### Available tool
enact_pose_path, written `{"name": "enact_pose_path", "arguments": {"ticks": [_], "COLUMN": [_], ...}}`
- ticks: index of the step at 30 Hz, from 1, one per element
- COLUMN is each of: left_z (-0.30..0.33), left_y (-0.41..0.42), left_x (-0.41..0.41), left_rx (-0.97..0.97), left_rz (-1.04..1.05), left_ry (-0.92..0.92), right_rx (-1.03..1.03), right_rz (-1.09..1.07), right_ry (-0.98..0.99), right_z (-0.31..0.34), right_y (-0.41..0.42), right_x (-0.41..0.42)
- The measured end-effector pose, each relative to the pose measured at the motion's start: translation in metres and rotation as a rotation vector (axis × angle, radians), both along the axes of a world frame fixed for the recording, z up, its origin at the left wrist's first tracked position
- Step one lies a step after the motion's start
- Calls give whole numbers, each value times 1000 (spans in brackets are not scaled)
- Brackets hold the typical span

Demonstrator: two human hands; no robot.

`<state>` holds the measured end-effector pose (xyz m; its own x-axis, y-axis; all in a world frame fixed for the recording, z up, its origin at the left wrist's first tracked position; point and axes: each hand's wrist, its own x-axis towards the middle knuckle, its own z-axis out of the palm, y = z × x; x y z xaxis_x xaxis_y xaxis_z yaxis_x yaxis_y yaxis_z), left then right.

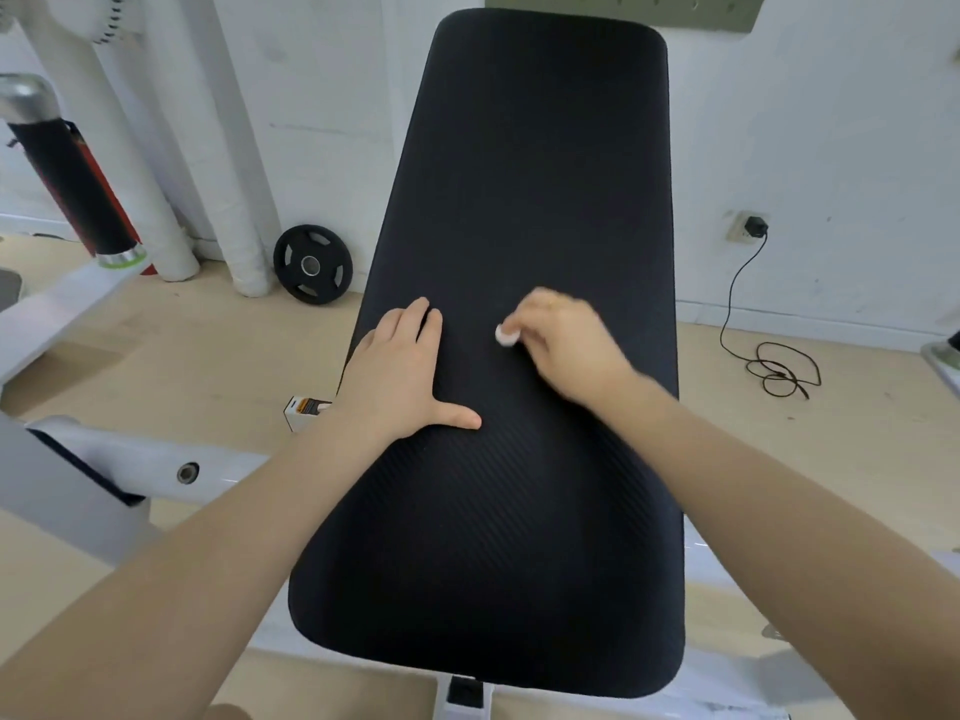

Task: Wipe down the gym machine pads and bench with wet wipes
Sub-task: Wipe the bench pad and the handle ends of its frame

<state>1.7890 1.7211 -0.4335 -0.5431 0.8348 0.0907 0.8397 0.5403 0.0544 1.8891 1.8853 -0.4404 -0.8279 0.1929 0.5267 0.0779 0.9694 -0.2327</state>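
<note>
A long black padded bench point(519, 174) runs away from me down the middle of the view. My left hand point(400, 371) lies flat on its left side, fingers straight and thumb spread out. To the right of it, my right hand point(566, 345) is blurred and curled over a small wadded white wet wipe point(505, 335), pressing it against the pad. Only a little of the wipe shows past the fingers.
White machine frame bars point(104, 459) stand at the left with a black roller pad point(72, 189). A small box point(304, 410) lies on the wooden floor beside the bench. A black weight plate point(311, 265) leans on the wall. A black cable point(774, 366) trails from a wall socket at right.
</note>
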Motion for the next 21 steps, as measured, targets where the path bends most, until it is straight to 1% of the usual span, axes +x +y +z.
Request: {"name": "enact_pose_path", "arguments": {"ticks": [4, 5, 6, 7, 9, 10, 12, 13, 15, 18, 21], "left_z": [-1, 0, 0, 1, 1, 0, -3, -4, -8, -12, -13], "left_y": [-1, -1, -1, 0, 0, 0, -1, -2, -4, -2, 4], "left_x": [4, 6, 7, 9, 14, 16, 22, 25, 32, 42, 51], "left_rx": [-4, -3, 1, 9, 29, 41, 70, 83, 95, 99, 81], "left_rz": [8, 7, 4, -4, -32, -49, -86, -97, -107, -118, -139], "left_ry": [-7, -13, -21, -25, -30, -39, -82, -107, -128, -108, -90], "right_rx": [50, 61, 56, 37, 4, -26, -87, -83, -14, 13, 0], "right_rz": [170, 192, 185, 129, -105, -229, -383, -397, -332, -89, 76], "right_ry": [-230, -250, -213, -126, 97, 147, 115, 77, 35, 31, -101], "right_z": [-32, -32, -27, -20, -2, 5, 9, 7, 0, -16, -37], "right_y": [-56, -55, -47, -33, 3, 22, 48, 52, 46, 17, -24], "right_x": [51, 54, 51, 44, 30, 26, 22, 22, 27, 54, 96]}}
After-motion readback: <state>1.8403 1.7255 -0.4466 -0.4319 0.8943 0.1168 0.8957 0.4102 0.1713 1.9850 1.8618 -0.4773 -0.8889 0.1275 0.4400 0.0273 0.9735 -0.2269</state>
